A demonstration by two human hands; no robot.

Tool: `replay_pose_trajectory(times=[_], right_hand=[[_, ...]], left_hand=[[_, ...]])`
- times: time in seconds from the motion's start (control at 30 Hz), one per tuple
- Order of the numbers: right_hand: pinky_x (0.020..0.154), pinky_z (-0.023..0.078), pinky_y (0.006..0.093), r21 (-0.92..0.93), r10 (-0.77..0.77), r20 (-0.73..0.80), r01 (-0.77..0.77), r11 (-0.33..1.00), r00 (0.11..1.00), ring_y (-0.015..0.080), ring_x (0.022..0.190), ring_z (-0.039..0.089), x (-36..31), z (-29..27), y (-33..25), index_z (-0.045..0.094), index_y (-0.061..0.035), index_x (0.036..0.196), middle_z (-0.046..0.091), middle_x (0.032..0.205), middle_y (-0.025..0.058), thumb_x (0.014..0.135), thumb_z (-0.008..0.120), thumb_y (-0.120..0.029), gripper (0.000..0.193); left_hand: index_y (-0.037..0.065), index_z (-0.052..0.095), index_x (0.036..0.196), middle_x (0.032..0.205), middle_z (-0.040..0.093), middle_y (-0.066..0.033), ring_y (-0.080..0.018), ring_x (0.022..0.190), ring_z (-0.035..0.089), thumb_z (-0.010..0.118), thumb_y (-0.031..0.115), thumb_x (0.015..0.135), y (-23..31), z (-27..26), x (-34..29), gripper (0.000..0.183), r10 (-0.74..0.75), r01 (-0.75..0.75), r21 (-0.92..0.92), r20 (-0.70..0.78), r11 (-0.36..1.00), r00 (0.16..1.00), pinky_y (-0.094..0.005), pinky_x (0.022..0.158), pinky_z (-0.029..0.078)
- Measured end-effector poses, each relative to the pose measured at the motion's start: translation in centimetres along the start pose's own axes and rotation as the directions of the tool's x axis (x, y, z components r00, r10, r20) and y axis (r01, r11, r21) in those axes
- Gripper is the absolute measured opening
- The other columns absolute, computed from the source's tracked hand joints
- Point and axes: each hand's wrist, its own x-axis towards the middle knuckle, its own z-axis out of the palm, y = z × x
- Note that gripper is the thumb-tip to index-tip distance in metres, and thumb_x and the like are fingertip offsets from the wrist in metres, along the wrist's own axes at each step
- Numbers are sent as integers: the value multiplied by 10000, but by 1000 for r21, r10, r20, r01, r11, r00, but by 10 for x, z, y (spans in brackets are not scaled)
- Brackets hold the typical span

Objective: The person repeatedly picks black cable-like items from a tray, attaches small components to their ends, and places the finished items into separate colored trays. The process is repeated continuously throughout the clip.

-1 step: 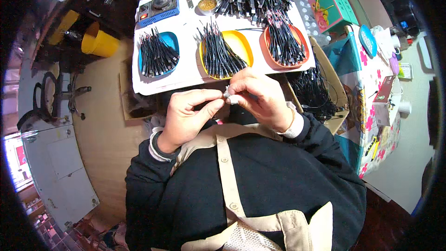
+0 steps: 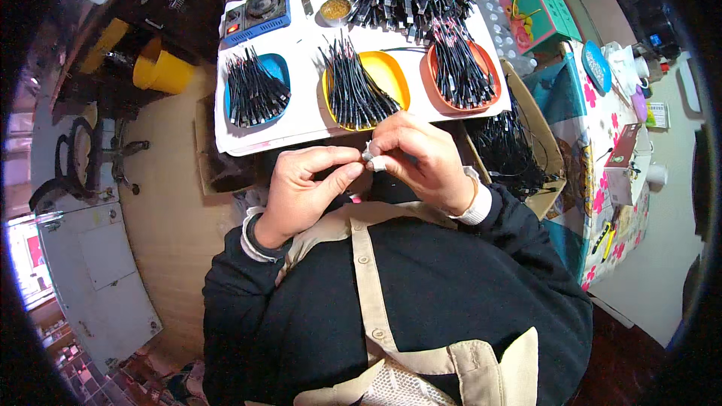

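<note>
A small pale piece (image 2: 368,155) is pinched between the fingertips of both hands, just in front of the worktop's near edge; what it is cannot be made out. The left hand (image 2: 297,188) is held palm inward, with thumb and forefinger brought together from the left. The right hand (image 2: 430,159) is bent over from the other side, its fingers curled and its thumb below. Both elbows are flexed, and the wrists are held near each other above the lap. On the white worktop (image 2: 304,60), black cables are laid in a blue tray (image 2: 279,68), a yellow tray (image 2: 385,68) and an orange tray (image 2: 486,62). Behind them are set a stove (image 2: 263,13), a bowl (image 2: 335,23) and a heap of cables (image 2: 406,0). To the right, printed characters are borne by a green box (image 2: 553,11); printing on a red box (image 2: 623,152) is too small to be read.
</note>
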Motion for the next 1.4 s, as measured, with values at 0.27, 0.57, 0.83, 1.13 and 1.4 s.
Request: replay_pose_trajectory(times=[0.27, 0.57, 0.83, 1.13, 1.4], right_hand=[[713, 503, 323, 174, 224, -36, -214, 961, 974, 252, 757, 634, -15, -19, 25, 632, -9, 968, 634, 883, 121, 884, 611, -90, 119], [668, 513, 397, -102, 221, 122, -209, 972, 968, 315, 718, 617, -70, 9, 100, 612, -41, 961, 607, 791, 119, 829, 633, -94, 144], [566, 494, 356, -275, 113, 107, -80, 958, 988, 247, 616, 580, -81, 14, 123, 623, -33, 934, 553, 692, 77, 747, 687, -80, 204], [567, 508, 349, -264, 109, 110, -76, 961, 988, 241, 608, 589, -75, 9, 122, 627, -19, 902, 558, 692, 72, 726, 683, -80, 194], [582, 513, 344, -258, 109, 104, -79, 963, 989, 239, 633, 604, -76, 9, 122, 637, -15, 913, 573, 702, 75, 723, 686, -79, 207]], left_hand=[[-44, 606, 1021, 807, 627, -36, -67, 675, 558, 600, 48, 927, 33, -38, 62, 132, 37, -31, 46, -139, 998, 990, -201, 618, 447], [1, 659, 906, 830, 661, -163, -327, 766, 642, 656, 73, 831, -59, -79, 223, 104, 229, -254, 839, 160, 481, 960, -374, 690, 501], [17, 660, 858, 847, 607, -150, -346, 788, 628, 646, 108, 821, -109, -85, 268, 99, 130, -308, 894, 281, 326, 951, -420, 691, 498], [41, 654, 807, 818, 608, -150, -338, 759, 656, 561, 82, 811, -122, -80, 279, 101, 140, -343, 903, 316, 258, 938, -421, 682, 525], [-5, 682, 870, 843, 632, -153, -325, 799, 634, 649, 88, 814, -109, -81, 274, 113, 184, -292, 855, 234, 428, 955, -399, 707, 504]])
